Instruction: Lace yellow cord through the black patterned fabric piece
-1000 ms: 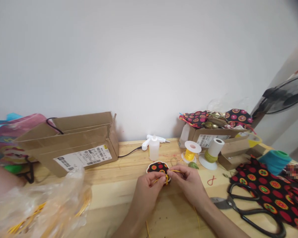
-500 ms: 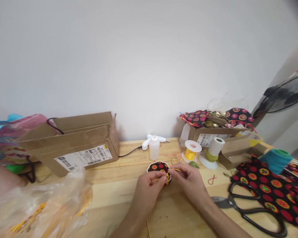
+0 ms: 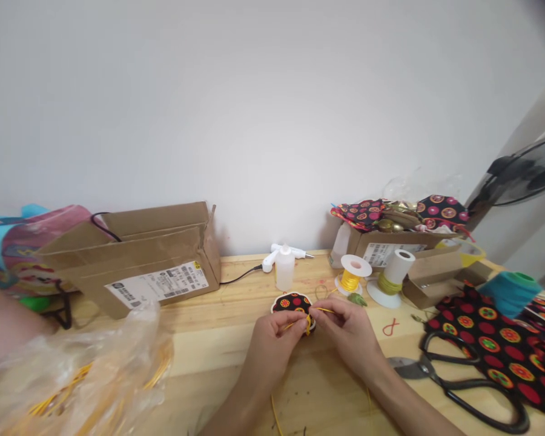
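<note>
My left hand [image 3: 272, 342] and my right hand [image 3: 347, 336] meet over the wooden table [image 3: 209, 345], both pinching a thin yellow cord [image 3: 307, 323] knotted between the fingertips. The cord trails down toward me between my forearms. Just behind my fingers lies a small round fabric piece [image 3: 290, 301], black with red and orange dots and a white edge. A spool of yellow cord [image 3: 352, 275] and a white spool of olive cord [image 3: 393, 278] stand to the right behind my right hand.
A cardboard box [image 3: 140, 260] sits at the left, a clear plastic bag with yellow cords [image 3: 86, 375] in front of it. A small white bottle [image 3: 284, 269], black scissors [image 3: 463, 381], patterned black fabric [image 3: 495, 333], a teal spool [image 3: 511, 290] and a fabric-filled box [image 3: 390, 236] surround my hands.
My hands stay together on the yellow cord with only small finger movement. The view has shifted slightly.
</note>
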Demonstrator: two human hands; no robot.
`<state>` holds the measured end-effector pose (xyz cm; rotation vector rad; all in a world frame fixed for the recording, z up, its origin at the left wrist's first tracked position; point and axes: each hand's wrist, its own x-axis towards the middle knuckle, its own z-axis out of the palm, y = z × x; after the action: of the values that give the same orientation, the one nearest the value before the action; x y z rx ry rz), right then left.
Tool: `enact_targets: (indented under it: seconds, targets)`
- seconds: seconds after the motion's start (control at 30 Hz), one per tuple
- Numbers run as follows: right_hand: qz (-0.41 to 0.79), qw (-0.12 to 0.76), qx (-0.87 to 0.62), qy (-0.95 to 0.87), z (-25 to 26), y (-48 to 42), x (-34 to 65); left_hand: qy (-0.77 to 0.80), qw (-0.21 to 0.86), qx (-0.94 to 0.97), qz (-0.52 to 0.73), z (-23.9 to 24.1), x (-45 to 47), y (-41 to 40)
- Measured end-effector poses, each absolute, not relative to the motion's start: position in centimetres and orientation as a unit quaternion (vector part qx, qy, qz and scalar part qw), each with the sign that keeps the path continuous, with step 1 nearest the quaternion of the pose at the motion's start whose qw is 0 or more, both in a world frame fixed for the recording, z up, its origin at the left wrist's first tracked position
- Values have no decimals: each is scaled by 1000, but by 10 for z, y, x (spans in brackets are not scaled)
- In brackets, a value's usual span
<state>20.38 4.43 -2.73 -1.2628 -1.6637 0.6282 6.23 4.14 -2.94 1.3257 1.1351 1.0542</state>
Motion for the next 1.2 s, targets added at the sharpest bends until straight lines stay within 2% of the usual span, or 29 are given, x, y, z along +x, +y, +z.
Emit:
enact_targets:
  seconds: [0.33,0.6,0.93,1.2]
  targets:
    - [256,459,-508,-682,-26,44,203,478,534,537,444,-30,65,42]
    - [188,439,-519,-709,-29,46,205,512,511,546,423,-30,66,43]
    - [235,469,-504,-687,-26,45,204,478,533,545,436,-29,63,41]
    - [242,455,-500,-696,-25,42,203,484,504,560,445,-28,62,39]
